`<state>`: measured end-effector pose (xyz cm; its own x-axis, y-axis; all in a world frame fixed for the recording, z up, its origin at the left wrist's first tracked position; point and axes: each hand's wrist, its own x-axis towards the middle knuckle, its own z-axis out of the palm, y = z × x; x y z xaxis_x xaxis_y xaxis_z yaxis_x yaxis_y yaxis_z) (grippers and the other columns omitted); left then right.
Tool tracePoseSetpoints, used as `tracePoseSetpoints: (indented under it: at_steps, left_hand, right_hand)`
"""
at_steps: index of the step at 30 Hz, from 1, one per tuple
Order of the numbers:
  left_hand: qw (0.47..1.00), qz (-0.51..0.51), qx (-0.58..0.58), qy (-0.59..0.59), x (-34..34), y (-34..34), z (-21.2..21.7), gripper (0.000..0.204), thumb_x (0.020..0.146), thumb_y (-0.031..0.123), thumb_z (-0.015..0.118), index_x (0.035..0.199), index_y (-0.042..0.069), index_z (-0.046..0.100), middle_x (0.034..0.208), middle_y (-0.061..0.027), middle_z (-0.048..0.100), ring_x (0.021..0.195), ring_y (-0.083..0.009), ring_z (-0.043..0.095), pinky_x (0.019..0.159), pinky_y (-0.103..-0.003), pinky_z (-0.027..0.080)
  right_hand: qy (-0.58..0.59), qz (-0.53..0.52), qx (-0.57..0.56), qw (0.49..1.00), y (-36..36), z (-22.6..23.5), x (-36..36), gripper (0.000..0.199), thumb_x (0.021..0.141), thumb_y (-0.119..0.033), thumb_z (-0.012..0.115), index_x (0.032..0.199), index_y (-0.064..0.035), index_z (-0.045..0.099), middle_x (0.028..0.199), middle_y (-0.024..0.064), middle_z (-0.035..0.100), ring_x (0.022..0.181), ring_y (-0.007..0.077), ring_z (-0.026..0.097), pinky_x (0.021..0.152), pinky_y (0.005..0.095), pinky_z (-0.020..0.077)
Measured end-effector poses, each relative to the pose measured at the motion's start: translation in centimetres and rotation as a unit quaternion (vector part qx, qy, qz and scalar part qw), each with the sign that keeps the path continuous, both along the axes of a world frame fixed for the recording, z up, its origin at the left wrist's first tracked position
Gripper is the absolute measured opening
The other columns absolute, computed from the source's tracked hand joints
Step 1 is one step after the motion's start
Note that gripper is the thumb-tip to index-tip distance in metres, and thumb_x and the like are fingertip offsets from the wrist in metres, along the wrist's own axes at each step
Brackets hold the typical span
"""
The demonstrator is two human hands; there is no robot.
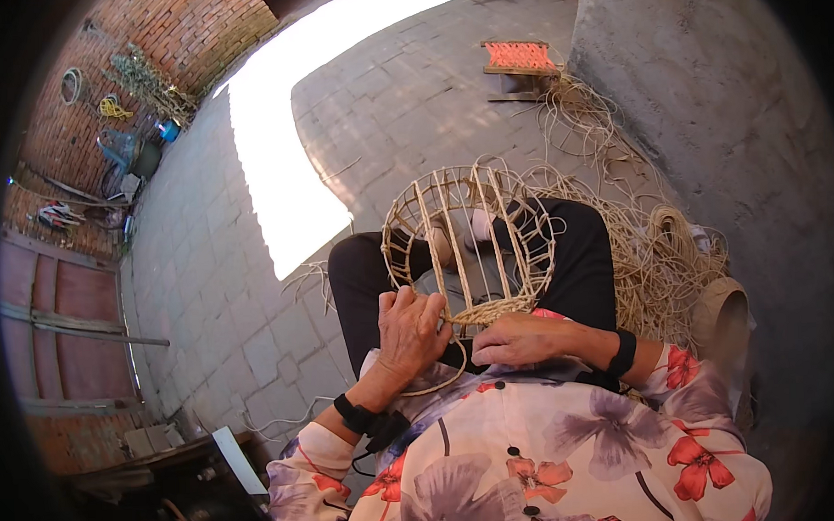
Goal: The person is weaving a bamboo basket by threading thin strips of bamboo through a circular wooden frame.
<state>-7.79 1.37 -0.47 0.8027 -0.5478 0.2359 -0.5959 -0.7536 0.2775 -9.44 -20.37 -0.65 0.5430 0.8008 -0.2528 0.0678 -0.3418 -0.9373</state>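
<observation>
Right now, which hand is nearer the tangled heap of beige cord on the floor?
Right. The right hand is left of the heap, by the near edge of the round beige lattice frame; the left hand is farther left along it.

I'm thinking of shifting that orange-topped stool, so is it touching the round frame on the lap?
Apart. The head view shows a strip of grey paving between the stool and the frame.

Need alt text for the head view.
A seated person's left hand and right hand at the near edge of a round frame strung with cord, at the knees. Loose cord lies heaped at right; an orange-topped stool stands beyond.
</observation>
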Motion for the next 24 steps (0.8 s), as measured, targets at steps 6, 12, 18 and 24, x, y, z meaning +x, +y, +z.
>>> tracePoseSetpoints:
  at_steps: [6,12,18,24]
  left_hand:
    - [0.998,-0.031,0.017,-0.047,0.3,-0.5,-1.0,0.044,0.064,0.011,0.069,0.107,0.011,0.057,0.069,-0.0032,0.055,0.079,-0.0229,0.054,0.083,-0.042,0.035]
    - [0.998,-0.048,0.025,-0.014,0.2,-1.0,-2.2,0.053,0.065,0.003,0.063,0.116,0.01,0.053,0.069,-0.0049,0.055,0.075,-0.0244,0.054,0.081,-0.041,0.035]
    - [1.0,-0.012,-0.021,-0.006,-0.2,-1.9,-2.0,0.061,0.064,-0.004,0.057,0.123,0.008,0.052,0.07,-0.0069,0.054,0.076,-0.0261,0.055,0.081,-0.041,0.036]
    - [0.998,0.02,-0.05,0.018,-0.4,-2.2,-1.3,0.06,0.064,-0.006,0.057,0.123,0.007,0.053,0.076,-0.008,0.056,0.079,-0.0272,0.055,0.086,-0.041,0.036]
  right_hand:
    - [-0.032,-0.086,0.007,0.996,-1.4,2.1,0.6,0.031,0.092,-0.03,0.055,0.094,-0.0009,0.066,0.073,0.0119,0.065,0.062,0.0209,0.062,0.061,0.0336,0.0487]
    - [0.08,-0.175,-0.007,0.981,-2.9,1.9,1.6,0.027,0.092,-0.025,0.056,0.1,-0.0014,0.066,0.076,0.0087,0.067,0.067,0.0148,0.064,0.061,0.0287,0.0522]
    - [0.103,-0.186,0.003,0.977,-3.4,0.8,1.6,0.029,0.092,-0.027,0.057,0.101,-0.0004,0.066,0.073,0.0071,0.065,0.066,0.0136,0.063,0.061,0.0283,0.0533]
    - [0.097,-0.207,0.009,0.974,-2.8,0.6,2.0,0.028,0.091,-0.026,0.057,0.096,-0.0001,0.065,0.073,0.0098,0.064,0.065,0.0158,0.063,0.06,0.0311,0.0522]
